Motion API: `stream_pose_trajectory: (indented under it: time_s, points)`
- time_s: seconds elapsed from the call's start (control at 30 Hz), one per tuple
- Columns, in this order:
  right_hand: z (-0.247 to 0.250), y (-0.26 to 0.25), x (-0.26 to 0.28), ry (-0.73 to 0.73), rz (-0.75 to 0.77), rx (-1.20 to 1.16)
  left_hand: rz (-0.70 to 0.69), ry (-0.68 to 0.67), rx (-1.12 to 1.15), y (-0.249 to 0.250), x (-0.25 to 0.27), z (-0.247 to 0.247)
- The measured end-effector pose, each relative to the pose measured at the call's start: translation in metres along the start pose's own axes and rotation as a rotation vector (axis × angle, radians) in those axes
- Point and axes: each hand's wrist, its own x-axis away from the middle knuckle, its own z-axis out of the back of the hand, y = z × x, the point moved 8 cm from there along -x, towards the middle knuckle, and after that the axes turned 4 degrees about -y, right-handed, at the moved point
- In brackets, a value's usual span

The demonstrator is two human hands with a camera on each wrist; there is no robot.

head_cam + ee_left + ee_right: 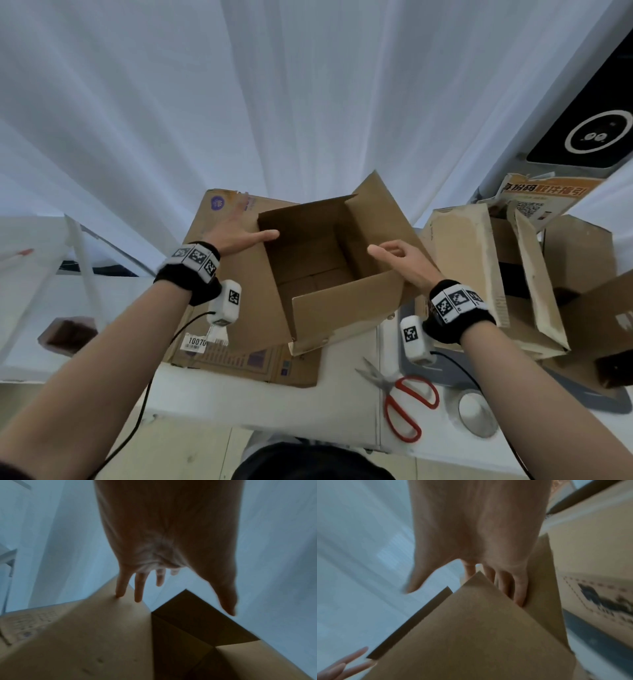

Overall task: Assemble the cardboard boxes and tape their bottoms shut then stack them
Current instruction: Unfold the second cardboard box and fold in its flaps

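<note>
Item 1, left: left hand (236, 236). Palm down, fingers straight and spread, laid against the outer left wall of the open box; the left wrist view shows fingertips (120, 593) touching the cardboard, thumb reaching toward the rim. Nothing gripped.

Item 2, centre: open cardboard box (329, 260). Upright, mouth up, flaps standing; it rests on a flattened carton (239, 359) on the white table (260, 404), far side near the curtain. Bottom flaps look folded in; whether they are taped cannot be told.

Item 3, right of centre: right hand (404, 263). Over the near right corner, thumb extended above the opening; the right wrist view shows the fingers (518, 595) tucked down the outside of the right wall, lightly clasping the panel.

Item 4, near right: red-handled scissors (407, 401), untouched.

Item 5, far right: further opened boxes (527, 274).

Handling note, as judgement: squaring the walls appears to be the step. Press both sides evenly, keep corners true, and steady the base against sliding on the carton beneath.
</note>
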Motion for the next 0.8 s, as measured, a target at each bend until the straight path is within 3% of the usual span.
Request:
stream_pose_trajectory:
  time_s: [0.1, 0.27, 0.37, 0.47, 0.53, 0.6, 0.67, 0.7, 0.73, 0.8]
  points:
    - [-0.019, 0.002, -0.004, -0.146, -0.002, 0.112, -0.072, -0.101, 0.017, 0.032, 0.000, -0.014]
    - [-0.016, 0.010, -0.021, 0.134, 0.020, 0.297, 0.012, -0.342, -0.229, 0.032, 0.001, -0.064]
    - [-0.032, 0.017, -0.023, 0.133, -0.012, 0.460, 0.044, -0.389, -0.533, 0.027, 0.006, -0.097]
    - [-0.038, 0.012, -0.028, 0.144, -0.008, 0.502, 0.094, -0.379, -0.610, 0.031, 0.010, -0.117]
    - [-0.028, -0.003, -0.026, 0.254, 0.057, 0.555, 0.131, -0.375, -0.633, 0.034, 0.010, -0.123]
    - [-0.006, -0.023, -0.017, 0.465, 0.128, 0.629, 0.156, -0.362, -0.668, 0.033, 0.010, -0.128]
    - [0.020, -0.033, -0.006, 0.640, 0.122, 0.605, 0.167, -0.341, -0.682, 0.029, 0.009, -0.132]
    - [0.031, -0.031, -0.004, 0.662, 0.086, 0.568, 0.167, -0.330, -0.686, 0.027, 0.009, -0.133]
    - [0.037, -0.026, -0.006, 0.629, 0.038, 0.518, 0.161, -0.316, -0.688, 0.025, 0.009, -0.135]
    - [0.034, -0.007, -0.017, 0.419, -0.073, 0.402, 0.143, -0.297, -0.677, 0.025, 0.009, -0.136]
